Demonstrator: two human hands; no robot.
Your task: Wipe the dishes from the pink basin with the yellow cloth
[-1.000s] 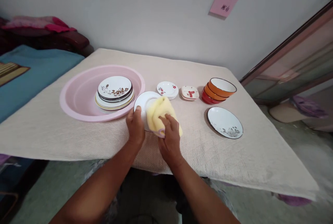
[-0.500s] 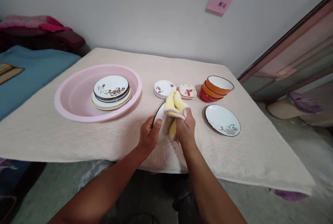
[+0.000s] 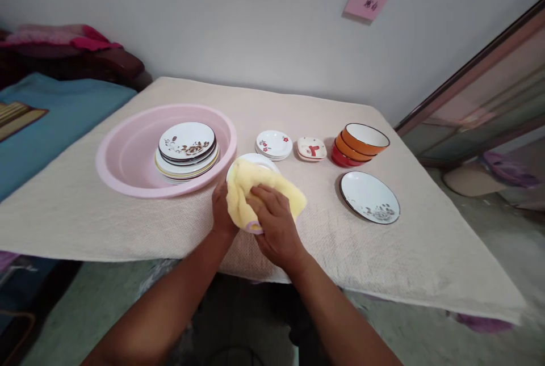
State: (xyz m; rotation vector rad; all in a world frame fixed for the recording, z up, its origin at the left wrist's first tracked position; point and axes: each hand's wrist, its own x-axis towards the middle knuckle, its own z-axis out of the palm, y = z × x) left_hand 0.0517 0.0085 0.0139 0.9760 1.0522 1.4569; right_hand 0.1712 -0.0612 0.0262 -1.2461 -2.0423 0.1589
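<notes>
My left hand (image 3: 221, 211) grips the near left edge of a white plate (image 3: 255, 160), which is held above the table's front edge. A yellow cloth (image 3: 251, 187) covers most of that plate. My right hand (image 3: 276, 224) presses the cloth onto the plate, fingers curled on top. Only the plate's far rim shows past the cloth.
A pink basin (image 3: 128, 153) at the left holds a stack of plates (image 3: 187, 153). Behind my hands stand small flowered saucers (image 3: 273, 145), a small square dish (image 3: 311, 149) and stacked orange and red bowls (image 3: 360, 143). A dark-rimmed plate (image 3: 369, 197) lies at the right.
The plate has gone from tilted on edge to nearly flat, and the cloth has spread over it. My right hand now lies on top of the cloth.
</notes>
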